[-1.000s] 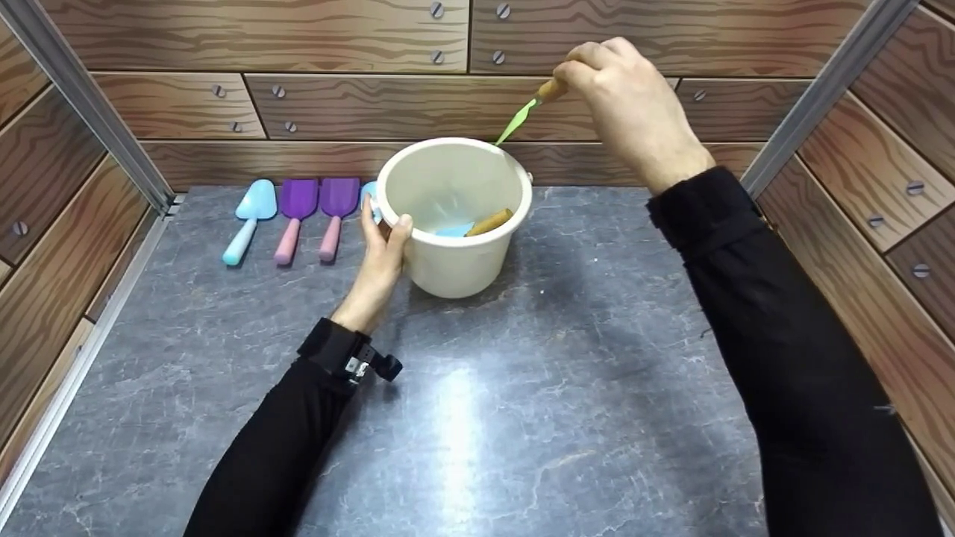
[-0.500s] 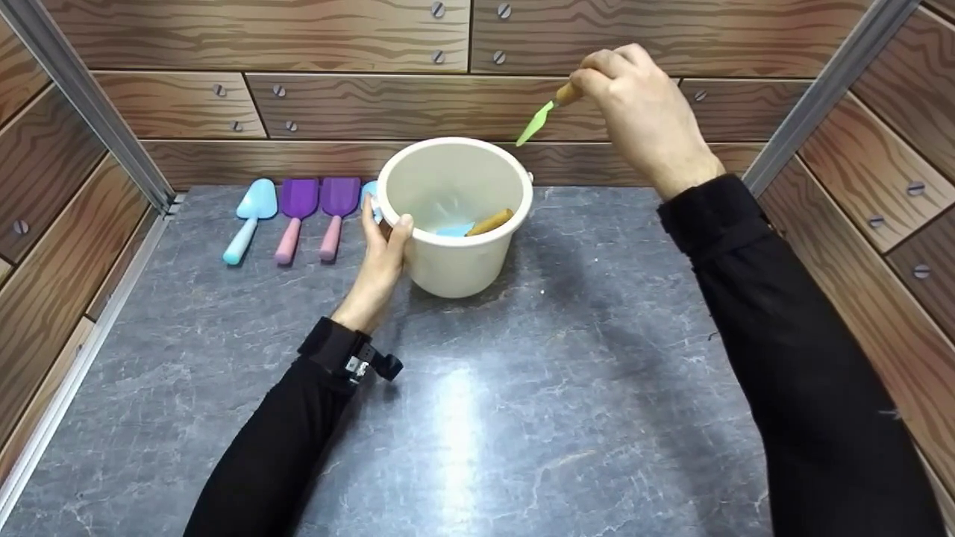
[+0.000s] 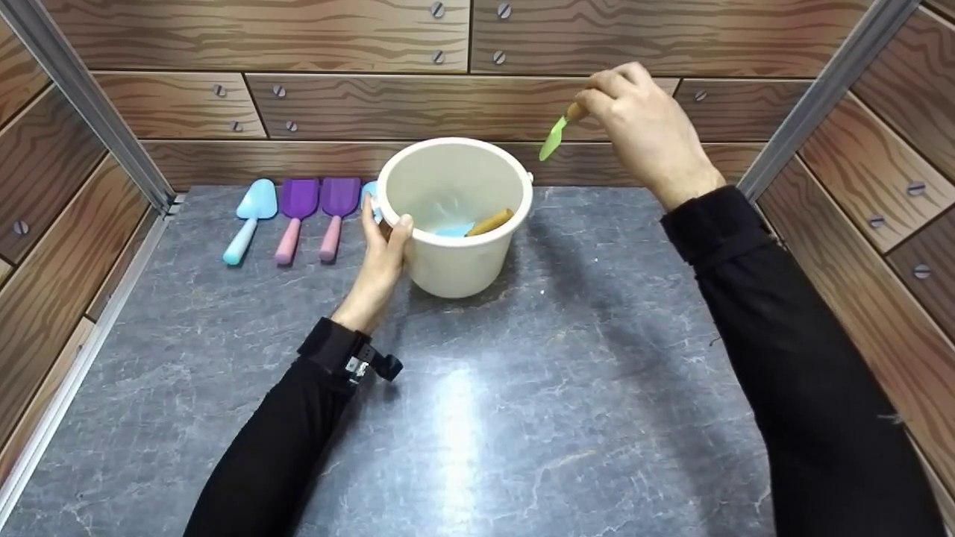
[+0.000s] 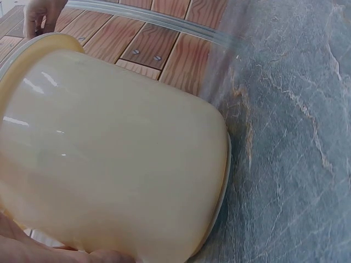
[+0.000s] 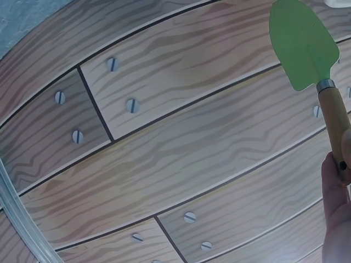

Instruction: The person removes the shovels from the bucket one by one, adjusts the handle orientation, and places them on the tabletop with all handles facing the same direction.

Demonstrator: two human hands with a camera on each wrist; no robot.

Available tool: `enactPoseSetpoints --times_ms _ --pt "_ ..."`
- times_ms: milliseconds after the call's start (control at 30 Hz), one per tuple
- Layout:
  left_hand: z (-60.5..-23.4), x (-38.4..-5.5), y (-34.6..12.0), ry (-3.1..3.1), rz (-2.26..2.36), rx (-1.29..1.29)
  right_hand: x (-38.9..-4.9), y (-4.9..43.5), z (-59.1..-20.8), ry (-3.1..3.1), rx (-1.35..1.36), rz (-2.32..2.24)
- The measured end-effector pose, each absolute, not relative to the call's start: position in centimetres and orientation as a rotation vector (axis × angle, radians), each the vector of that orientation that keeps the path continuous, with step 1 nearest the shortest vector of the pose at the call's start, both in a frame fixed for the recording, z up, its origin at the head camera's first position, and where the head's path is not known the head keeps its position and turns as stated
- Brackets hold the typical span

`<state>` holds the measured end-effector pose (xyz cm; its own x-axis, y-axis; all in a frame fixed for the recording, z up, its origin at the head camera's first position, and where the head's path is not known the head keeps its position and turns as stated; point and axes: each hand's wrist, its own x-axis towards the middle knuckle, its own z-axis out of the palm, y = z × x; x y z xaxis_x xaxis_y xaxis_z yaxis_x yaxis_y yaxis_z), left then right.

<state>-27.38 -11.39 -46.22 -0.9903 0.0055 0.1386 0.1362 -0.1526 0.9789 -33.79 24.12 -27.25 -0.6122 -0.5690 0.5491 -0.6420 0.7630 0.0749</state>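
While the left grip (image 3: 382,253) holds the cream bucket (image 3: 466,261) at its near-left rim in the head view, the right grip (image 3: 645,134), pinching a green trowel (image 3: 556,134) by its handle, has moved right and lower, so the trowel apparently hangs clear of the bucket. Bucket contents: one tan handle (image 3: 489,222), one light-blue piece (image 3: 453,230). Left wrist view: bucket wall, left grip against it. Right wrist view: trowel, broad face showing, held near its end.

Grey veined tabletop (image 3: 582,462): cream bucket (image 3: 456,265), blue trowel (image 3: 257,200), two purple shovels (image 3: 299,198) (image 3: 339,196) (pink-handled), blue piece (image 3: 368,192) mostly hidden.
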Motion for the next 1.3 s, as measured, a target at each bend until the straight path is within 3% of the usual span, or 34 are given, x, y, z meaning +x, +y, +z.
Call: enactPoseSetpoints --times_ms 1300 --pt "-46.3 -27.3 -11.5 -2.008 -2.291 -0.165 -35.5 26.7 -35.5 -2.48 0.964 0.19"
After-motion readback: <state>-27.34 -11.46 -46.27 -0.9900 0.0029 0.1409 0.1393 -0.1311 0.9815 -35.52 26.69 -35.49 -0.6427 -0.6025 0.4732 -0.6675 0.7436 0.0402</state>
